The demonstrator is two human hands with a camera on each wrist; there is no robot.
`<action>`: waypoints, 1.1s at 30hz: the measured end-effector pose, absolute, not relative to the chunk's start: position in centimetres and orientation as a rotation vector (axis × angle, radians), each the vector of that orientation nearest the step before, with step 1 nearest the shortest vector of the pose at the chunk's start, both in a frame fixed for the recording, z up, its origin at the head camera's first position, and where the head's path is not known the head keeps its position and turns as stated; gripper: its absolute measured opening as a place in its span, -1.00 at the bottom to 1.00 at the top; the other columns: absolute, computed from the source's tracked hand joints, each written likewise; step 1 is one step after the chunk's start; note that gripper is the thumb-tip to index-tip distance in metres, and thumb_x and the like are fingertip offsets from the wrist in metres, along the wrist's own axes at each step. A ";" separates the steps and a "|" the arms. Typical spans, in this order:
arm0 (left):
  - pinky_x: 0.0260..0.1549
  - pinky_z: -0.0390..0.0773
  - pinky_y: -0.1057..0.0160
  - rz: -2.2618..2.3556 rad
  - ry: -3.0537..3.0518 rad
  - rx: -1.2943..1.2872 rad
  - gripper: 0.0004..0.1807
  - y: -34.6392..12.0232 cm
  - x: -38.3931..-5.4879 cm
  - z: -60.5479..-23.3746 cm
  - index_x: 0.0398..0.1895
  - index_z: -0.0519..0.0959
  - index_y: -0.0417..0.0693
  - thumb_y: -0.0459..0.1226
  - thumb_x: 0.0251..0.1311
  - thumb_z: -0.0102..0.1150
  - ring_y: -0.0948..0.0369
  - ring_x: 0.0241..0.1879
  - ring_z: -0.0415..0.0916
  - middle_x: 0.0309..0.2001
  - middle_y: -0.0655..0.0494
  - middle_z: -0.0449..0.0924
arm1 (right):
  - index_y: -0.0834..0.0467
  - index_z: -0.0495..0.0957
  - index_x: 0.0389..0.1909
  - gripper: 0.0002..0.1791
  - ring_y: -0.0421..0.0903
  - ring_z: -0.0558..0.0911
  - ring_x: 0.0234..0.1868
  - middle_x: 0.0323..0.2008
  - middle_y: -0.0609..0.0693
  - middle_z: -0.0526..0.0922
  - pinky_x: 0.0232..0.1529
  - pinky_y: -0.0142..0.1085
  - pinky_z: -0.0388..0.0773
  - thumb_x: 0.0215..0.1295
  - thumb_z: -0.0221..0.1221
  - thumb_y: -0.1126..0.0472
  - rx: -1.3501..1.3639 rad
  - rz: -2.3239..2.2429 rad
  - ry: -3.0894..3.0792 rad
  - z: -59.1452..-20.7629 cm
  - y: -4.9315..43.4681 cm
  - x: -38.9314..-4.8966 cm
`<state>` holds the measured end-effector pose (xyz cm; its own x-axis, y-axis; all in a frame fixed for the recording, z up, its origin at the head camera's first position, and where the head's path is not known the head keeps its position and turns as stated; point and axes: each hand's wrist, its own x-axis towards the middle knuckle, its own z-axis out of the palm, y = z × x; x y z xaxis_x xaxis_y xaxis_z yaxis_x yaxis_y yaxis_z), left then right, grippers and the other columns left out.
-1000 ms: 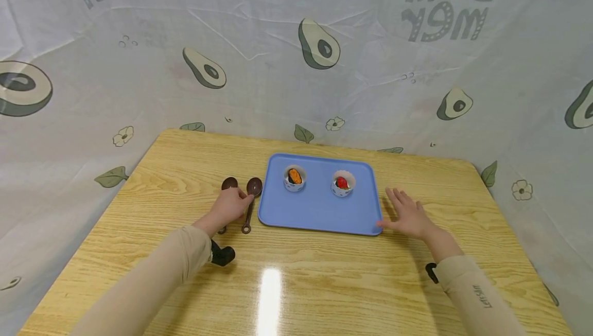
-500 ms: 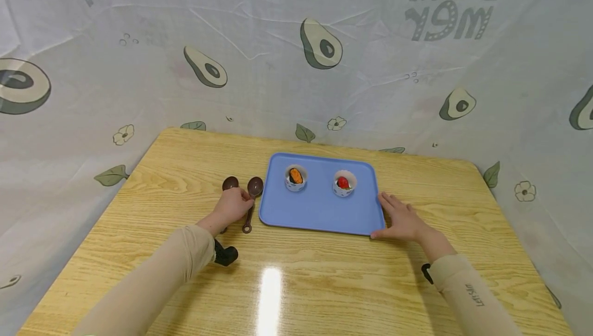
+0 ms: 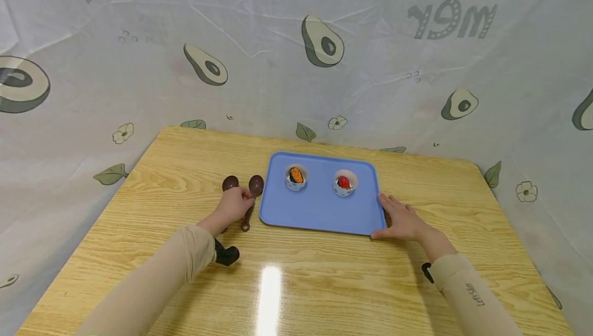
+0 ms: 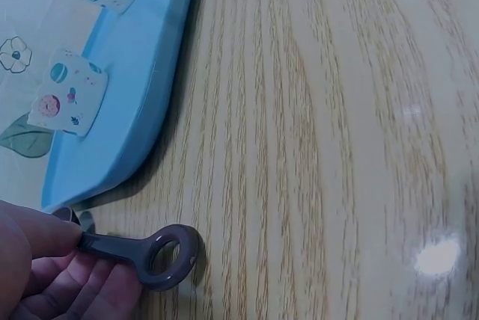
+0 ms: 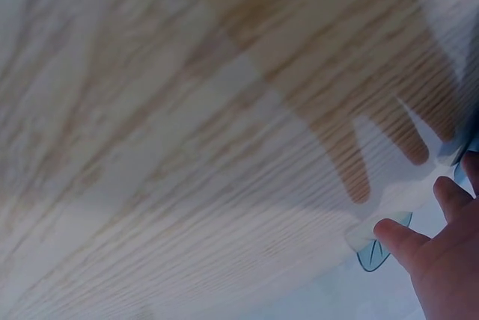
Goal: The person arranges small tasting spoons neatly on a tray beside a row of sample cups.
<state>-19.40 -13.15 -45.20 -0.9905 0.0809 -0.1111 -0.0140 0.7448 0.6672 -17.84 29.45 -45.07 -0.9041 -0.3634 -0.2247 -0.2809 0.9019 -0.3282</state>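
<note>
The blue tray (image 3: 319,212) lies on the wooden table (image 3: 352,284). The right hand (image 3: 404,223) rests against its right side, grasping nothing, thumb at the near corner; the right wrist view shows its fingertips apart, close up. The left hand (image 3: 231,205) pinches a brown spoon (image 3: 256,184) just left of the tray. The left wrist view shows its grip on the handle and the ring at the handle's end; the head view shows the full bowl, plus a second spoon (image 3: 230,182), partly hidden by that hand. Two cups stand in the tray: the left wrist view reveals coloured prints, while only the head view shows an orange-topped piece (image 3: 296,175) in the left cup (image 3: 295,187) and a red piece (image 3: 344,182) in the right cup (image 3: 343,191). A second ago the right fingers were clear of the tray's side; now they meet it.
</note>
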 end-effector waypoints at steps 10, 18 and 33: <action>-0.63 0.45 0.40 1.210 2.747 0.032 -0.79 -13.6 -19.2 -44.6 -0.19 0.50 -0.40 -0.36 0.26 0.02 0.31 -0.64 0.38 -0.38 -0.14 0.55 | 0.34 -0.09 0.43 0.25 0.35 -0.03 0.41 0.43 0.29 -0.02 0.23 0.42 -0.08 -0.09 0.32 -0.29 -0.479 -0.436 2.778 -44.9 29.3 -17.8; -0.60 0.48 0.40 1.367 2.619 -0.053 -0.76 -13.6 -19.5 -44.3 -0.16 0.49 -0.42 -0.34 0.28 0.01 0.32 -0.60 0.42 -0.43 -0.11 0.59 | 0.35 -0.07 0.42 0.25 0.36 -0.03 0.40 0.42 0.30 0.01 0.22 0.43 -0.08 -0.10 0.32 -0.30 -0.488 -0.417 2.793 -44.9 29.2 -17.8; -0.55 0.58 0.41 1.545 2.393 -0.189 -0.71 -13.4 -19.6 -43.7 -0.03 0.41 -0.45 -0.35 0.31 -0.04 0.34 -0.54 0.44 -0.32 -0.09 0.54 | 0.35 -0.07 0.42 0.24 0.36 -0.05 0.41 0.43 0.30 -0.02 0.21 0.44 -0.08 -0.09 0.33 -0.27 -0.518 -0.431 2.793 -44.6 29.3 -17.7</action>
<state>-19.60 -13.44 -43.74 -0.9506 0.0440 -0.3073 -0.2619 0.4175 0.8701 -17.72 29.29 -44.58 -0.9003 -0.3842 -0.2047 -0.3046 0.8919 -0.3343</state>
